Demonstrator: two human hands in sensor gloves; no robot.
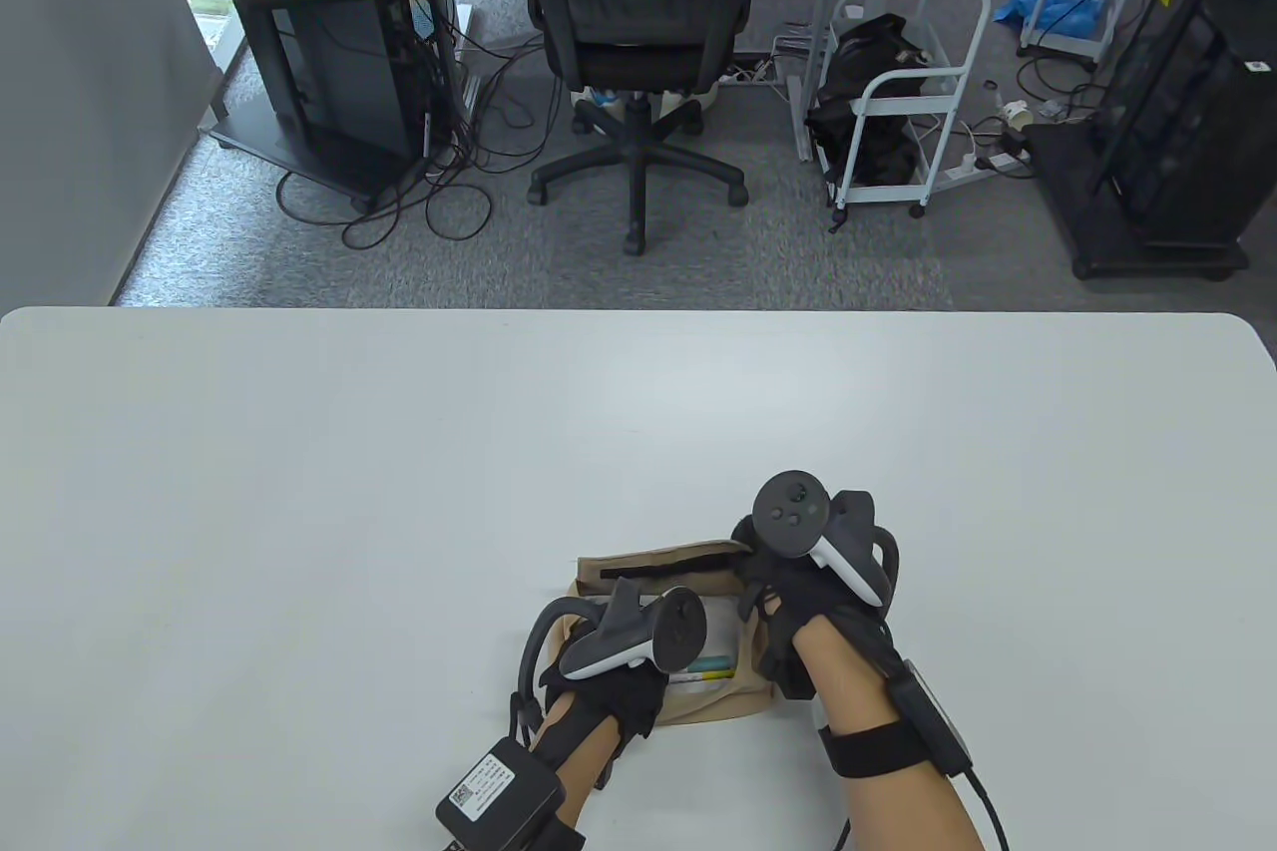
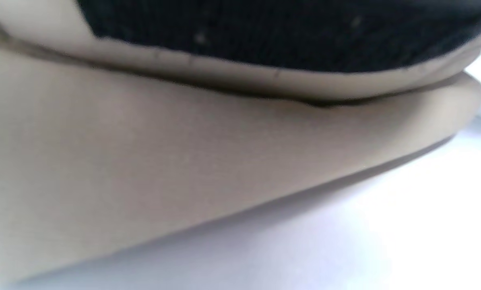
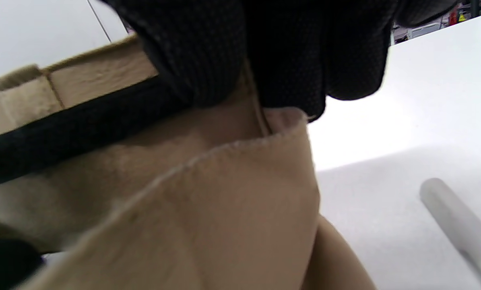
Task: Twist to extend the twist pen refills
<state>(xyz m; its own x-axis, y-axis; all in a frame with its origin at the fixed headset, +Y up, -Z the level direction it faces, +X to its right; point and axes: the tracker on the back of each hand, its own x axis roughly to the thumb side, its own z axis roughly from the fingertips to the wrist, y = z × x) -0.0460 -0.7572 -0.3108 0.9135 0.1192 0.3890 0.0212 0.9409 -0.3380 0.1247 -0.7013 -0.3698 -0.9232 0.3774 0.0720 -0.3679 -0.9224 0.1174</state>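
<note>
The pens sit inside the tan pouch (image 1: 688,691) at the near edge of the table (image 1: 399,492); I can make out light barrels (image 1: 710,667) through its open mouth, and one white pen (image 3: 453,219) lies on the table just beside it. My right hand (image 1: 798,582) pinches the pouch's flap by the black strip, grip clamped on the fabric. My left hand (image 1: 619,661) rests on the pouch; I cannot tell how its fingers lie. I should hold the mouth wide and the pouch steady, then draw out one pen to twist.
</note>
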